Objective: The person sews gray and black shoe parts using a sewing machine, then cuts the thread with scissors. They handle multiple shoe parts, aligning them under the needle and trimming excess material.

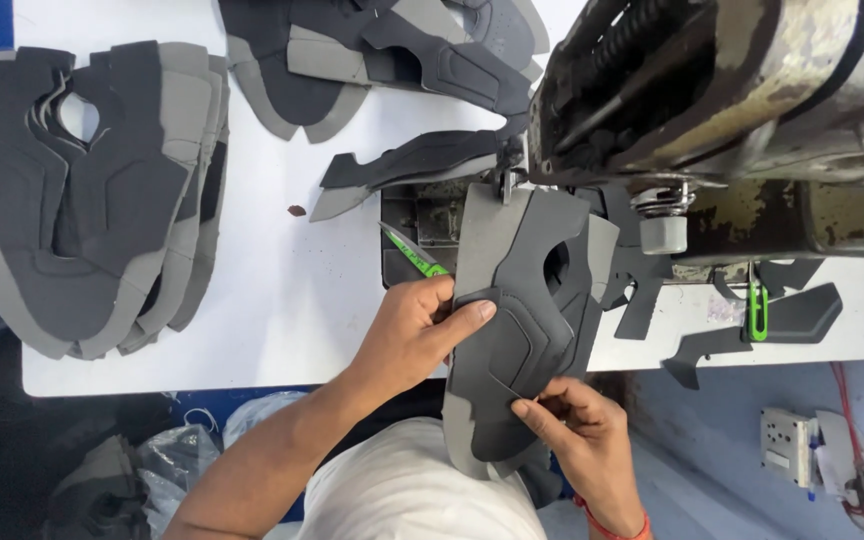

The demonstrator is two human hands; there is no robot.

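1. Centrally, a grey-and-black shoe upper piece [517, 320] lies at the front edge of the white table [282, 300], its top end tucked under the presser foot [507, 185] of the worn sewing machine [722, 90].
2. Left hand [407, 335] sits just left of that piece, thumb pressed flat on its black panel, the other fingers curled against its grey edge — a closed pinch on the material.
3. Green-handled snips [414, 255] poke out above the left hand, beside the piece; whether the hand holds them I cannot tell.
4. Right hand [577, 425] is at the piece's lower end, fingertips pressed together on its bottom edge, which hangs off the table.
5. Left of the piece, well apart, a tall stack of cut uppers [92, 200] rests on the table.
6. Above the piece, at the table's far side, a second heap of uppers [392, 50] lies — and one loose dark strip [412, 165] reaches toward the presser foot.
7. Right of the piece, under the machine arm, small black cut-outs [792, 315] and a green clip [757, 310] lie.
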